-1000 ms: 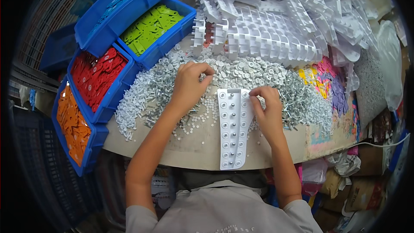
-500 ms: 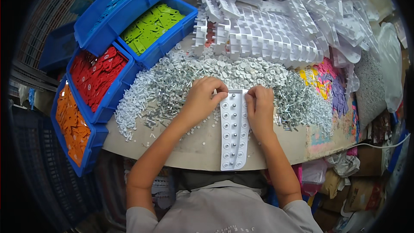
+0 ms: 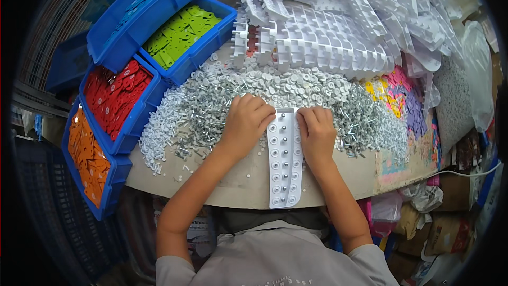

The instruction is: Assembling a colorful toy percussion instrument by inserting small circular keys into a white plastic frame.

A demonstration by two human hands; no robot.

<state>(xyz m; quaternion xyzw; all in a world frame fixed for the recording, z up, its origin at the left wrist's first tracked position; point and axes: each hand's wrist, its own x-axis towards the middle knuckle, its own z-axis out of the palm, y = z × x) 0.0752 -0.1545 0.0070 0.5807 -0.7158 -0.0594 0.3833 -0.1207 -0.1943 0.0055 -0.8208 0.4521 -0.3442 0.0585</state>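
A long white plastic strip [image 3: 286, 167] lies lengthwise in front of me, its near end at the table's front edge. Round white washers line both its sides, and a row of shiny metal pins runs down its middle. My left hand [image 3: 246, 127] is closed, fingertips at the strip's far left edge. On the far right edge, my right hand [image 3: 317, 133] is likewise closed, its thumb and fingers pressed together. The fingers hide the washer places there; any small part between them cannot be made out.
Behind the hands spread heaps of metal pins [image 3: 211, 122] and white washers [image 3: 309, 85]. White moulded strips [image 3: 333, 45] are piled at the back. Blue bins [image 3: 127, 145] at left hold red, orange, green and blue pieces. Yellow, pink and purple pieces [image 3: 415, 116] lie right.
Both hands stay at the strip's far end, with the fingers shifted slightly nearer along its edges. The whole view has moved a little; the strip keeps its place before me.
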